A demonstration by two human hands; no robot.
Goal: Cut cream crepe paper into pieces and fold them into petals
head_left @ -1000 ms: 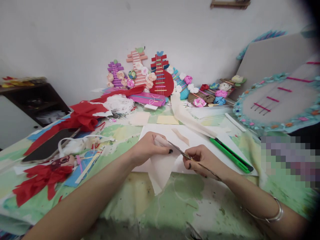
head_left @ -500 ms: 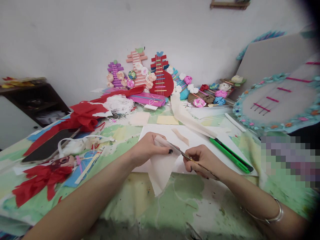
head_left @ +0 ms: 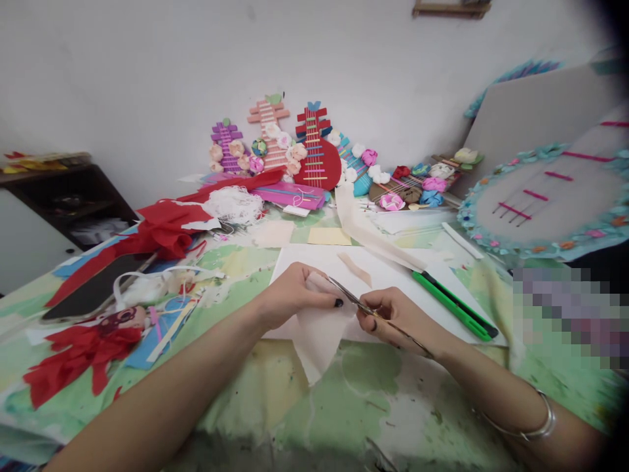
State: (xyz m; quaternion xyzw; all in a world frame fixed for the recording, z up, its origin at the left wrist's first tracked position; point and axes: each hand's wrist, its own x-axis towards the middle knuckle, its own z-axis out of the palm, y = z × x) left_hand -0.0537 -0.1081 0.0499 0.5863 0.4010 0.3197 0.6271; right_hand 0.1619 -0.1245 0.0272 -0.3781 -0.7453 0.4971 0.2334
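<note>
My left hand (head_left: 292,295) pinches the top of a pale cream piece of cloth (head_left: 319,334) that droops toward the table's near side. My right hand (head_left: 393,314) grips thin metal scissors (head_left: 351,298), whose blades point up and left into the cloth right beside my left thumb. Both hands hover over a white sheet of paper (head_left: 388,269) on the green patterned tablecloth (head_left: 344,393). A small cream strip (head_left: 354,267) lies on that sheet just beyond the hands.
A green utility knife (head_left: 455,305) lies right of my hands. Red cloth (head_left: 162,226), white thread and a dark flat object (head_left: 98,285) sit left. Colourful guitar-shaped crafts (head_left: 314,151) and fabric flowers line the wall. A large grey round board (head_left: 550,203) stands right.
The scissors have slid a little further up and left into the cloth. My left hand shifted slightly and the hanging cloth moved with it.
</note>
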